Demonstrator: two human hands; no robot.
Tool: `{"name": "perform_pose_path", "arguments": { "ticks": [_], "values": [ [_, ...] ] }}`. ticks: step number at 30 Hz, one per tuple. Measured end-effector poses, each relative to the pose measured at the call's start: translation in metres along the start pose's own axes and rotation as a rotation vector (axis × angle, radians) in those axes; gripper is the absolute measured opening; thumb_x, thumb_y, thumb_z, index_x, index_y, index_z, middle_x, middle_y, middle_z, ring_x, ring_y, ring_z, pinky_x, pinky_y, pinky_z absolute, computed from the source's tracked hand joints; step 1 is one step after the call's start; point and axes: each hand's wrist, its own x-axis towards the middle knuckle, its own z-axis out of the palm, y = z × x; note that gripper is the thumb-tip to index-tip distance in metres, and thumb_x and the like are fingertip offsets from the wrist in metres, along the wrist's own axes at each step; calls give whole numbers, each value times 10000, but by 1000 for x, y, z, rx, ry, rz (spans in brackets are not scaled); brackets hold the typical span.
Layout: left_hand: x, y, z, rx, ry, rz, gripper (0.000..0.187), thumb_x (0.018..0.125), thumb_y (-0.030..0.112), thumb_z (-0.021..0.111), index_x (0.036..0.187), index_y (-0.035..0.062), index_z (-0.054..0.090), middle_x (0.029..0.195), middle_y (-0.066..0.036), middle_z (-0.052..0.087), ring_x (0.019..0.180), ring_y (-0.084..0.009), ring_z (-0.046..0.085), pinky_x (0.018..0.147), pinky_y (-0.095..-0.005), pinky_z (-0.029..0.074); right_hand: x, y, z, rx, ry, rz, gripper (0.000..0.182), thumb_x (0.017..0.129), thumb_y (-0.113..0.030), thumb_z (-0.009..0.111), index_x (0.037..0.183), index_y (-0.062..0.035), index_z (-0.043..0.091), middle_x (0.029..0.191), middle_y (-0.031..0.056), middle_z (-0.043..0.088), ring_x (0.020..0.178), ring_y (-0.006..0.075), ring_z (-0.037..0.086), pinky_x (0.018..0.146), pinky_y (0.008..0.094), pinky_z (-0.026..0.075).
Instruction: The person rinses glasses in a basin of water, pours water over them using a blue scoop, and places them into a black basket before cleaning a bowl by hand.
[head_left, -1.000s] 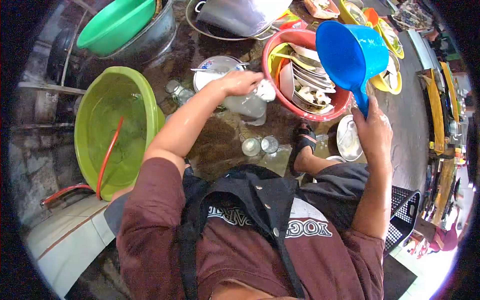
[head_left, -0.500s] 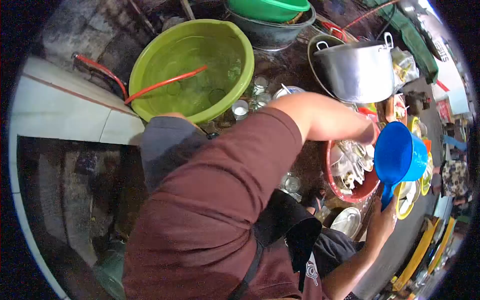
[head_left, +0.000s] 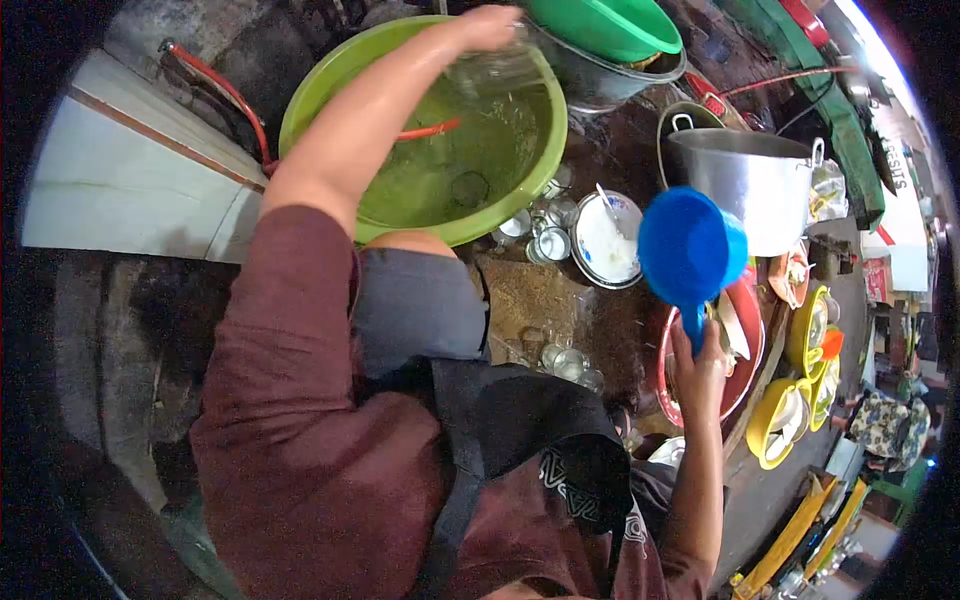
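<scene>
Shirt [head_left: 310,490], maroon, worn with a black apron [head_left: 550,410]: nearest to us, 5 to 8 o'clock. Right hand [head_left: 700,372]: between 3 and 4 o'clock, its grip closed around the handle of a blue dipper [head_left: 690,240]. Dipper: between 2 and 3 o'clock, mouth towards us, in front of part of a red basin [head_left: 740,388]. Basin: between 3 and 4 o'clock, with a white dish [head_left: 733,330] inside at its far end. Lower glasses [head_left: 570,365]: one group on the floor, 4 o'clock. Stacked plates [head_left: 608,255]: 2 o'clock, utensil across the top one. Upper glasses [head_left: 549,244]: a cluster just beside the plates, between 1 and 2 o'clock. Lime-green tub [head_left: 553,140]: 11 to 12 o'clock, holding water, with a red hose [head_left: 430,130] reaching in. Left hand [head_left: 488,28]: 12 o'clock, above the tub's far side, blurred forms beneath it; we cannot tell whether its grip holds anything. Silver pot [head_left: 745,190]: 2 o'clock, upright, beyond the dipper. Dark tub [head_left: 585,85]: 1 o'clock, a bright green basin [head_left: 615,25] set in its top.
</scene>
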Motion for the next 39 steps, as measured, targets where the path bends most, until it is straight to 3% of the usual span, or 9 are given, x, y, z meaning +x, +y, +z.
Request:
{"name": "perform_pose_path", "arguments": {
  "ticks": [4, 5, 9, 17, 20, 22, 27, 31, 39],
  "values": [
    [-71, -71, 14, -162, 251, -165, 209, 784, 156, 461, 892, -10, 527, 826, -173, 573, 764, -283, 558, 703, -383, 434, 61, -42, 53, -100, -102, -16, 274, 831, -295, 454, 1021, -101, 415, 760, 238, 570, 699, 422, 545, 590, 494, 396],
    [-84, -77, 14, -129, 166, -252, 192, 808, 165, 442, 899, -3, 462, 808, -169, 543, 746, -281, 522, 695, -361, 414, 78, -57, 68, -95, -121, -37, 276, 837, -306, 434, 1021, -102, 406, 772, 238, 575, 711, 428, 544, 598, 502, 397],
    [-130, -87, 25, -321, 307, -238, 145, 812, 146, 459, 870, 13, 448, 773, -149, 531, 716, -227, 509, 675, -333, 409, 141, -128, 123, -170, -184, -86, 287, 846, -304, 405, 998, -61, 391, 755, 246, 568, 739, 423, 544, 612, 516, 391],
    [-182, -69, 58, -683, -36, -223, 95, 811, 136, 479, 837, 49, 451, 688, -24, 476, 675, -112, 456, 585, -270, 385, 208, -172, 228, -242, -276, -286, 325, 858, -311, 341, 1013, -34, 413, 828, 211, 592, 794, 365, 569, 671, 473, 425],
    [-194, -61, 77, -605, -53, -155, 118, 790, 145, 499, 825, 47, 443, 676, -59, 470, 653, -135, 462, 587, -288, 388, 213, -174, 256, -246, -313, -304, 331, 874, -285, 295, 992, -22, 459, 856, 178, 603, 836, 341, 572, 693, 449, 435],
    [-202, -52, 87, -588, -130, -166, 124, 800, 129, 486, 841, 40, 411, 683, -106, 468, 646, -205, 471, 593, -330, 383, 213, -180, 266, -280, -388, -281, 208, 840, -141, 310, 982, -47, 431, 914, 181, 590, 838, 333, 588, 704, 421, 464],
    [-208, -41, 96, -544, -234, -187, 137, 813, 104, 482, 846, 26, 374, 715, -150, 479, 677, -285, 489, 611, -384, 381, 211, -174, 316, -141, -455, -142, 222, 833, -138, 356, 994, -25, 458, 1033, 192, 545, 949, 328, 545, 770, 411, 451],
    [-212, -48, 108, -548, -231, -181, 145, 808, 103, 488, 855, 32, 370, 732, -161, 490, 717, -327, 501, 616, -397, 382, 222, -162, 344, -100, -449, -217, 282, 775, -115, 413, 1027, 9, 437, 1020, 212, 547, 936, 345, 539, 786, 402, 439],
    [-209, -54, 115, -474, -267, -145, 156, 806, 100, 489, 874, 38, 363, 738, -162, 491, 737, -351, 500, 624, -399, 384, 249, -154, 342, -2, -525, -151, 420, 691, -339, 592, 826, 59, 579, 834, 235, 590, 826, 352, 573, 729, 394, 456]
  ]
}}
